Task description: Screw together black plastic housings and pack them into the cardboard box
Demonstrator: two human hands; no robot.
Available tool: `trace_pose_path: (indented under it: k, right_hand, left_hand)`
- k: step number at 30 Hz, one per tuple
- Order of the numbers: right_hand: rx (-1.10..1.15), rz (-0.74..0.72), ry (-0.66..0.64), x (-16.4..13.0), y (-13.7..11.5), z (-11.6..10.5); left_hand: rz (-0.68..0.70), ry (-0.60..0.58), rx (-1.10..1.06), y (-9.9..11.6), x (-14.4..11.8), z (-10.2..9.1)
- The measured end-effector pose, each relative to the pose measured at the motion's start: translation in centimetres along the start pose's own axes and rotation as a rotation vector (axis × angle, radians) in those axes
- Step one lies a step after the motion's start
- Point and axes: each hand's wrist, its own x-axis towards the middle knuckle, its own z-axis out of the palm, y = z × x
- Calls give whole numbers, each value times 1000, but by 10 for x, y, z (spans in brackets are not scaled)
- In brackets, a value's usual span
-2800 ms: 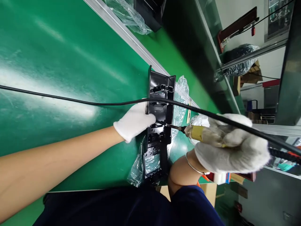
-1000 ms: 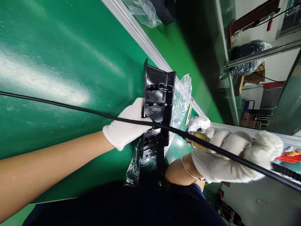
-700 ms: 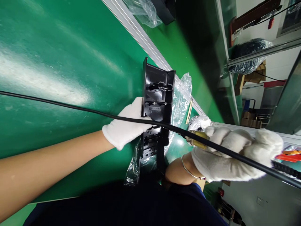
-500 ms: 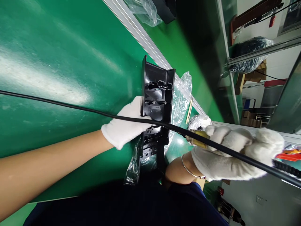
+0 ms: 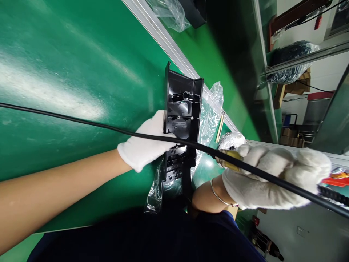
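Gloved left hand point(image 5: 143, 147) clasps the edge of a black plastic housing point(image 5: 182, 120) standing on the green belt point(image 5: 81, 65); gloved right hand point(image 5: 275, 178) is wrapped around a powered screwdriver point(image 5: 231, 160), its tip at the housing; black cable point(image 5: 81, 122) crosses in front

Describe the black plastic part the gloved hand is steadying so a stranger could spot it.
On the green belt, beside the silver rail, the black plastic panel stands on clear plastic wrap. The left hand grips its edge. Unlike the black cable, it is ribbed and rigid.
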Motion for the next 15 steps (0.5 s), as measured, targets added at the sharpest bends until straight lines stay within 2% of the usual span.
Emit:
trace_pose_path:
  k: [9,15]
  right_hand:
    - [43,37,-30,-5,-1,-2]
    - [65,92,27,-10,0,-6]
  left_hand:
    - [-15,-5,-34,3,-2,0]
    - [-15,6,-13,1,0,1]
